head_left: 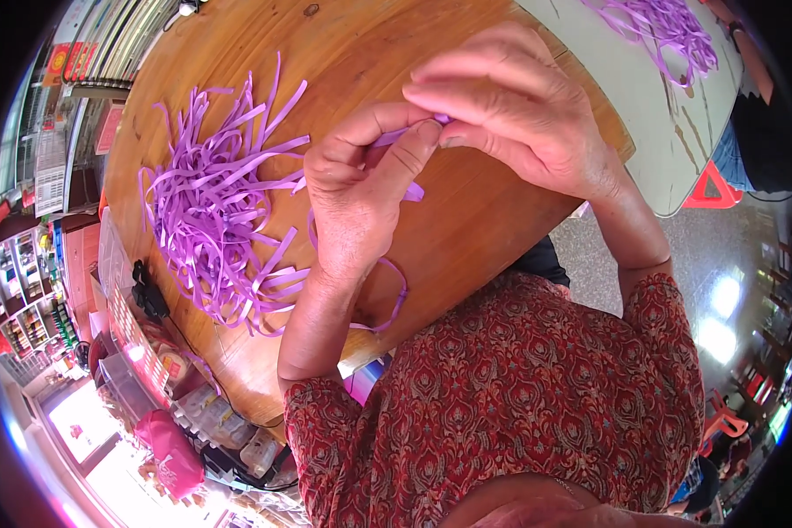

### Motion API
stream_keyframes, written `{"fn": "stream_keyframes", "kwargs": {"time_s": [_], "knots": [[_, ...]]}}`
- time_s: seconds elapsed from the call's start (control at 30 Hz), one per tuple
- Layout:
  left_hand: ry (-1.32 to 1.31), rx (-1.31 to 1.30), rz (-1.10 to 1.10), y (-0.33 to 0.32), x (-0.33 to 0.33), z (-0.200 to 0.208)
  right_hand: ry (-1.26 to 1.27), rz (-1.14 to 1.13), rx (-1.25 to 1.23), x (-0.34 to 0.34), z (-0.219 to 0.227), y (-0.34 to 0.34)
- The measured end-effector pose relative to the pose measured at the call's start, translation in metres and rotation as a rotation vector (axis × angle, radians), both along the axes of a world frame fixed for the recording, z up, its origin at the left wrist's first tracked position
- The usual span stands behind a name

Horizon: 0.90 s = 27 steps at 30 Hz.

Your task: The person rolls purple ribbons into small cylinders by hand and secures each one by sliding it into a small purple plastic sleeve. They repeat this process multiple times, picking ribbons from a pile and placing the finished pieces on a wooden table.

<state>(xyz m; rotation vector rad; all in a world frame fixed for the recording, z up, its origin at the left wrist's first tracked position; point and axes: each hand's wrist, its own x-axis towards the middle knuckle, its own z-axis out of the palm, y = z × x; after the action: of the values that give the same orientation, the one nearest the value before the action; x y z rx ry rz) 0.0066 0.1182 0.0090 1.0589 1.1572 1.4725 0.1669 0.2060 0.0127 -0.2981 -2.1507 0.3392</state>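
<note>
Above the wooden table, my left hand (356,189) is closed in a pinch on a narrow purple ribbon (391,137), its thumb and forefinger near the strip's end. My right hand (537,114) meets it from the right, thumb and fingers drawn together at the small bit of ribbon that pokes out between the two hands. The rest of that strip hangs below my left hand, with a loop lying near the table edge. To the left of my left hand, a tangled heap of purple ribbons (211,211) spreads over the wood.
The round wooden table (466,229) adjoins a pale table (625,114) bearing another purple ribbon heap (664,35). Another person's arm (752,57) is at its far right. A red stool (713,189) stands below. Boxes and a pink bag (169,453) crowd the lower left.
</note>
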Motion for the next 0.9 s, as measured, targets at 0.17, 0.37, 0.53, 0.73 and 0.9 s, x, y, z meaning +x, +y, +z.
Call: {"fn": "stream_keyframes", "kwargs": {"time_s": [0.17,0.37,0.53,0.73,0.9], "knots": [[0.092,0.026,0.009,0.001,-0.002,0.002,-0.092,-0.049,0.123,0.008,0.004,-0.002],[0.210,-0.023,0.046,0.002,-0.006,0.001,-0.286,-0.054,0.223,0.019,0.016,0.001],[0.258,0.002,0.035,0.002,-0.008,0.002,-0.192,-0.066,0.016,0.024,0.017,-0.003],[0.162,-0.033,0.087,0.004,-0.011,0.002,-0.099,0.021,-0.361,0.029,0.015,0.002],[0.172,-0.023,0.070,0.003,-0.010,0.003,-0.085,-0.015,-0.271,0.026,-0.013,0.006]]}}
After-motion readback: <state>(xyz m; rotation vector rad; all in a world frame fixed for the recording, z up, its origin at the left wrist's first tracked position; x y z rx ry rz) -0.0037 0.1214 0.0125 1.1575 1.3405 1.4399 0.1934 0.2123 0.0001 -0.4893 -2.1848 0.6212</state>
